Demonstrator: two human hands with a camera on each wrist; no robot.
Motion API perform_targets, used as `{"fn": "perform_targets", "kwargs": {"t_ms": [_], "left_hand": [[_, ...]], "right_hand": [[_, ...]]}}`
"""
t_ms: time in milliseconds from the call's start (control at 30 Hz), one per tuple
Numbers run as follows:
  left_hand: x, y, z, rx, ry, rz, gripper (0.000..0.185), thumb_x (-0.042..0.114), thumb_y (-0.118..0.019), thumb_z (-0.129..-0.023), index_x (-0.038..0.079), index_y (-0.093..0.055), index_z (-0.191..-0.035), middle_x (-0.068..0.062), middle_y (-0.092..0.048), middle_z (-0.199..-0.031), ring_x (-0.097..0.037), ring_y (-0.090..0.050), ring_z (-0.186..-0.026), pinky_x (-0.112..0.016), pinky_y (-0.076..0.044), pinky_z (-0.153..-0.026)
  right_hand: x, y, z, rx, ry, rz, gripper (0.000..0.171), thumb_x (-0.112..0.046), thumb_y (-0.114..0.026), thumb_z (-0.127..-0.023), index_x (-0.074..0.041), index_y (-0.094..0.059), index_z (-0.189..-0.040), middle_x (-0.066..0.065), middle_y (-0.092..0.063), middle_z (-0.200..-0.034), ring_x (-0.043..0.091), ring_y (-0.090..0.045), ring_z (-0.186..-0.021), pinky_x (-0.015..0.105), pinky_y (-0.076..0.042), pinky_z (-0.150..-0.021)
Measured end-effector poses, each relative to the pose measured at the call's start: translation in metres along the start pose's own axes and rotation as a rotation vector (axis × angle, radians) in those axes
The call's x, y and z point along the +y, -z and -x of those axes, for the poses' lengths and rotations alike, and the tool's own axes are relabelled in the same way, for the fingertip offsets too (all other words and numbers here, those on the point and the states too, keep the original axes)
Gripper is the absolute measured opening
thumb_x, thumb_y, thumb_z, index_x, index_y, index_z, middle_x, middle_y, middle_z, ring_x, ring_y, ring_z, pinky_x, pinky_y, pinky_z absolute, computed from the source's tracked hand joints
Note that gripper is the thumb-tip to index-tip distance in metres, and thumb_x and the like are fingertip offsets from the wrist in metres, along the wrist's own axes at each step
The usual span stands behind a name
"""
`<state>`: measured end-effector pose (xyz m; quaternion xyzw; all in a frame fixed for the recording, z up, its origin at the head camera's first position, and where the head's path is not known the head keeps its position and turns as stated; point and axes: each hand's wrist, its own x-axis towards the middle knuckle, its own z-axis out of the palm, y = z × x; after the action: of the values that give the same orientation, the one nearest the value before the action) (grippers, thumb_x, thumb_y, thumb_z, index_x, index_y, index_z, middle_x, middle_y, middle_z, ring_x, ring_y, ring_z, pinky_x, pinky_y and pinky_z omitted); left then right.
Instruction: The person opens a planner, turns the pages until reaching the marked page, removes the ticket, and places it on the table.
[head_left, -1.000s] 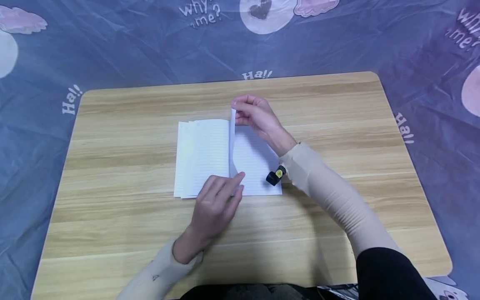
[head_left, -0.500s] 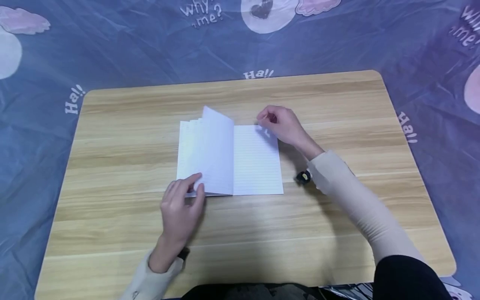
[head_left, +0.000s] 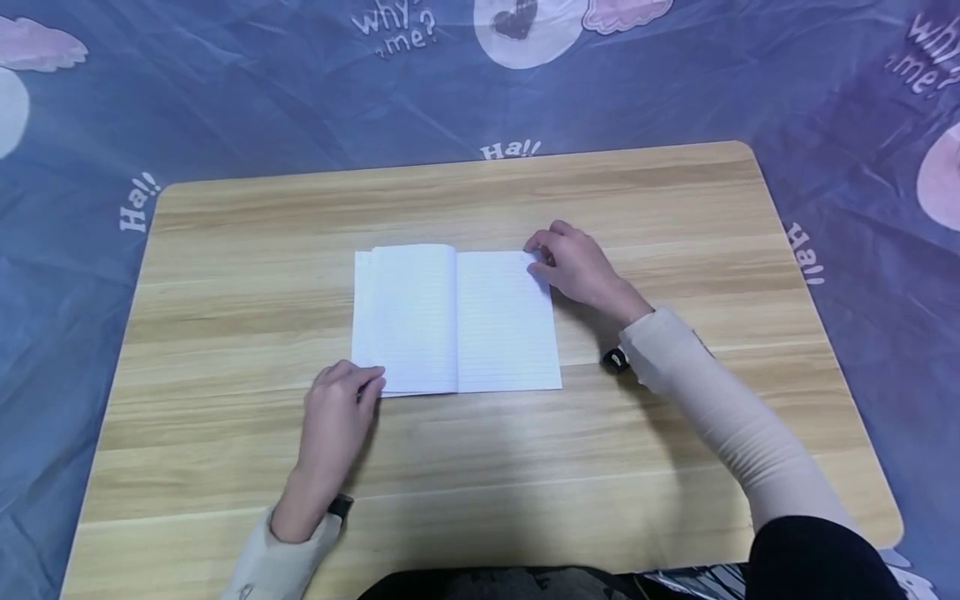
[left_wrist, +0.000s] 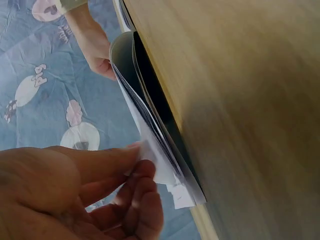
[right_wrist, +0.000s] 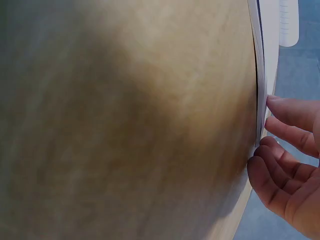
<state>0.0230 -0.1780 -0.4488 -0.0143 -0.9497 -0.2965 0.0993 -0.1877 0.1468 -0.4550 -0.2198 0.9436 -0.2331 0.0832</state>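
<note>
An open lined notebook (head_left: 457,317) lies flat in the middle of a wooden table (head_left: 675,208). My left hand (head_left: 362,383) rests at the notebook's near left corner, its fingertips touching the page edges there. The left wrist view shows those fingers (left_wrist: 132,165) against the fanned pages (left_wrist: 150,130), with the other hand (left_wrist: 97,50) at the far end. My right hand (head_left: 537,257) sits at the far right corner of the right page, fingers loosely curled beside the page edge (right_wrist: 260,75). Neither hand plainly holds a page.
A blue printed cloth (head_left: 225,83) with white words and pink shapes lies around the table. Small black devices sit at my right wrist (head_left: 617,360) and left wrist (head_left: 340,505). Beige sleeves cover both forearms.
A page that stood upright has been turned over to the left and now lies flat. My left hand slid left to the near left corner. My right hand moved to the right page's far corner.
</note>
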Motion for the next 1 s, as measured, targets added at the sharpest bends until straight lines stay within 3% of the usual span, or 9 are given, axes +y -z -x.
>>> {"fn": "perform_targets", "kwargs": {"t_ms": [200, 333, 733, 1000], "left_hand": [[0.001, -0.0022, -0.0001, -0.148, 0.075, -0.071, 0.018, 0.002, -0.08, -0.084, 0.0, -0.078, -0.102, -0.01, -0.064, -0.077, -0.027, -0.056, -0.072, -0.041, -0.046, -0.068], [0.0015, -0.0032, 0.0015, -0.197, 0.111, -0.102, 0.022, 0.007, -0.081, -0.084, 0.001, -0.077, -0.105, -0.01, -0.063, -0.078, -0.027, -0.053, -0.072, -0.04, -0.044, -0.066], [0.0024, -0.0045, 0.0031, -0.216, 0.085, -0.142, 0.024, 0.018, -0.082, -0.086, 0.004, -0.077, -0.104, -0.012, -0.07, -0.084, -0.025, -0.054, -0.069, -0.039, -0.045, -0.063], [0.0007, -0.0063, 0.0035, -0.21, 0.068, -0.144, 0.024, 0.019, -0.082, -0.085, 0.004, -0.077, -0.104, -0.012, -0.07, -0.083, -0.025, -0.054, -0.068, -0.04, -0.045, -0.062]], "right_hand": [[0.0017, -0.001, 0.0029, 0.016, 0.013, 0.02, 0.03, -0.02, -0.073, -0.093, -0.008, -0.068, -0.12, 0.008, -0.055, -0.099, 0.025, -0.052, -0.084, 0.04, -0.045, -0.076], [0.0025, -0.0008, 0.0041, 0.025, 0.009, 0.026, 0.036, -0.022, -0.074, -0.092, -0.008, -0.067, -0.124, 0.009, -0.055, -0.1, 0.026, -0.053, -0.083, 0.042, -0.045, -0.075], [0.0065, -0.0018, 0.007, 0.148, 0.092, 0.054, 0.028, -0.019, -0.076, -0.089, -0.007, -0.073, -0.115, 0.009, -0.058, -0.096, 0.024, -0.053, -0.079, 0.039, -0.046, -0.07], [0.0048, 0.002, 0.0089, 0.223, 0.123, -0.133, 0.009, -0.003, -0.068, -0.093, -0.005, -0.073, -0.101, 0.006, -0.062, -0.089, 0.019, -0.056, -0.079, 0.033, -0.047, -0.07]]}}
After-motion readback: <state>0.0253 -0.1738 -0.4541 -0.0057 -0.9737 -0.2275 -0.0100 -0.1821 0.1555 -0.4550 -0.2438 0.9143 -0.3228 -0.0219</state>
